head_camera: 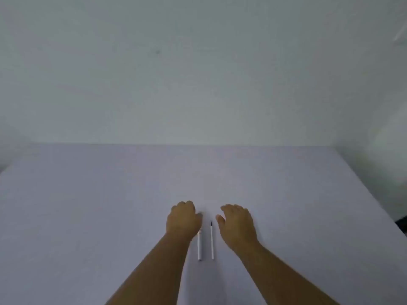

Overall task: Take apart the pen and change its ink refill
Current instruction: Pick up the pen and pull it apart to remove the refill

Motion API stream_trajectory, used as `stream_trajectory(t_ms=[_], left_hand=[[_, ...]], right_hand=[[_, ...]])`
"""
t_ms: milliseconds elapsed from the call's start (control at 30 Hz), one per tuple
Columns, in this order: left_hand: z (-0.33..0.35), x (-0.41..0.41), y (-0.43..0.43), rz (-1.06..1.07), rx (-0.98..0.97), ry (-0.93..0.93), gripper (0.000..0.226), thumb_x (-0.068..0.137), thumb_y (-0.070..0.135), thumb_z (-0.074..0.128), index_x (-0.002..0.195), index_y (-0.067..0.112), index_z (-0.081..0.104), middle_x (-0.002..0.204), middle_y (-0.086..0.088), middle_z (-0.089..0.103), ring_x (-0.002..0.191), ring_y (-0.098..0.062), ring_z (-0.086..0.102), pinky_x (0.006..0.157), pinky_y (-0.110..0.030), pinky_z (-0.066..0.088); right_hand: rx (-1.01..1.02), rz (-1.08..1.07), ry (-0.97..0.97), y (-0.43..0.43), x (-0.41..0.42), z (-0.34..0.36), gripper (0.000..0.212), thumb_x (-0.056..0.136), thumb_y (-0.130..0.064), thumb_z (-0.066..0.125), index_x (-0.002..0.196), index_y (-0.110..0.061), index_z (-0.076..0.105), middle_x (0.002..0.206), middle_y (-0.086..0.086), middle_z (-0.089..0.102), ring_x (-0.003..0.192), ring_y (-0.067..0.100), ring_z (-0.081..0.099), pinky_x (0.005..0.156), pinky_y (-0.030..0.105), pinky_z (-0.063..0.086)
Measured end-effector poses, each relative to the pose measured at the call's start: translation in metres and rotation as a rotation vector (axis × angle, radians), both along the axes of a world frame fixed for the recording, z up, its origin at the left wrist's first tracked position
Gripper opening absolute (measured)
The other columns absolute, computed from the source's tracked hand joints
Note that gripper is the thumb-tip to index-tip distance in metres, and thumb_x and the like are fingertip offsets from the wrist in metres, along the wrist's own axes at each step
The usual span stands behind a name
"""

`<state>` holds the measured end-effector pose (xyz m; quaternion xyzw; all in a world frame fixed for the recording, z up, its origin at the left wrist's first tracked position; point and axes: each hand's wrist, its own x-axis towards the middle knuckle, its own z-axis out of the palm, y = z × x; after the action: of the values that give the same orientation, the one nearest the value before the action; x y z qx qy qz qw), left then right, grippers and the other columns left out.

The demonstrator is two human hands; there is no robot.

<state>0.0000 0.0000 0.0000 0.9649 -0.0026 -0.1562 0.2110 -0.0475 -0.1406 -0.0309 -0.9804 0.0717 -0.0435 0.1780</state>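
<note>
A white pen (199,246) lies on the pale table (88,205), pointing away from me; its far end is hidden under my left hand (183,220). Just to its right, parallel, lies a thin white ink refill (211,241) with a dark tip at its far end. My left hand rests palm down with curled fingers over the pen's far end; whether it grips the pen I cannot tell. My right hand (237,225) hovers palm down to the right of the refill, fingers loosely apart, holding nothing.
The table ends at a plain white wall (198,73) at the back. Its right edge (374,194) runs diagonally toward me, with a dark patch (402,224) beyond it at the far right.
</note>
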Motion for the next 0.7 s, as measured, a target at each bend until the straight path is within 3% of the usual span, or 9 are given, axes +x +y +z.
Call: stream_trajectory(t_ms=[100,200,367,467,567,633,700], left_hand=[[-0.025,-0.008,0.0,0.101,-0.059,0.141,0.038,0.086,0.04,0.057,0.109,0.01,0.059,0.111,-0.009,0.062,0.102,-0.026,0.06,0.086,-0.036,0.053],[-0.04,-0.015,-0.002,0.156,-0.106,0.239,0.031,0.082,0.036,0.062,0.097,0.009,0.059,0.093,-0.005,0.063,0.078,-0.021,0.06,0.065,-0.029,0.047],[-0.052,-0.018,-0.004,0.172,-0.11,0.277,0.019,0.084,0.022,0.059,0.094,0.007,0.063,0.084,-0.005,0.061,0.072,-0.019,0.059,0.062,-0.025,0.045],[-0.052,-0.019,-0.003,0.187,-0.151,0.263,0.015,0.085,0.022,0.057,0.073,0.013,0.056,0.068,0.001,0.055,0.056,-0.013,0.053,0.049,-0.021,0.042],[-0.049,-0.019,-0.005,0.159,-0.239,0.208,0.023,0.084,0.023,0.058,0.063,0.017,0.052,0.06,0.004,0.051,0.049,-0.008,0.047,0.04,-0.015,0.037],[-0.044,-0.018,-0.01,0.107,-0.299,0.167,0.014,0.084,0.023,0.06,0.073,0.016,0.057,0.065,0.005,0.055,0.05,-0.005,0.049,0.035,-0.01,0.037],[-0.038,-0.018,-0.014,0.047,-0.349,0.139,0.009,0.085,0.023,0.061,0.078,0.018,0.059,0.066,0.007,0.056,0.052,-0.003,0.049,0.04,-0.008,0.038]], right_hand=[[0.001,-0.006,0.023,-0.002,-0.004,-0.025,0.021,0.068,-0.025,0.078,0.084,-0.011,0.074,0.08,0.002,0.075,0.075,0.026,0.072,0.072,0.04,0.06],[-0.025,0.014,0.015,-0.001,-0.01,-0.036,0.024,0.061,-0.026,0.084,0.08,-0.015,0.073,0.075,-0.001,0.073,0.069,0.022,0.07,0.061,0.034,0.06],[-0.048,0.047,-0.013,0.002,-0.01,-0.036,0.019,0.066,-0.027,0.078,0.084,-0.02,0.074,0.077,-0.004,0.072,0.072,0.021,0.067,0.059,0.032,0.057],[-0.023,0.022,-0.019,0.006,-0.003,-0.03,0.018,0.083,-0.027,0.063,0.096,-0.018,0.073,0.086,-0.001,0.071,0.087,0.025,0.063,0.072,0.035,0.055],[0.233,-0.106,0.211,0.014,0.006,-0.019,0.03,0.095,-0.032,0.047,0.107,-0.015,0.069,0.101,0.003,0.069,0.104,0.023,0.056,0.085,0.032,0.049],[0.509,-0.241,0.308,0.018,0.014,-0.011,0.032,0.094,-0.034,0.049,0.102,-0.011,0.07,0.097,0.006,0.07,0.092,0.021,0.061,0.079,0.031,0.05],[0.698,-0.332,0.351,0.018,0.023,-0.001,0.032,0.093,-0.031,0.052,0.099,-0.005,0.071,0.092,0.009,0.069,0.08,0.019,0.058,0.078,0.035,0.049]])
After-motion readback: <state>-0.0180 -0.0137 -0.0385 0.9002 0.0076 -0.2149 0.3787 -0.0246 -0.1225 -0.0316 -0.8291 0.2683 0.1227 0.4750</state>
